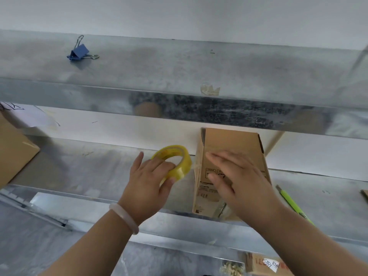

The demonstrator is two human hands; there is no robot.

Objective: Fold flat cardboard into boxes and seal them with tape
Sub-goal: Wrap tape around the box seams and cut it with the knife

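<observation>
A: Where is our box (229,140)?
B: On the tabletop (95,172). Our right hand (239,182) lies flat on it, fingers straight.
A: And our left hand (147,186)?
B: It grips the tape (184,166) just beside the box.

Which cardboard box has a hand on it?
The small brown cardboard box at centre right, under the flat right hand; the left-edge box and the labelled bottom-right box lie untouched.
</observation>
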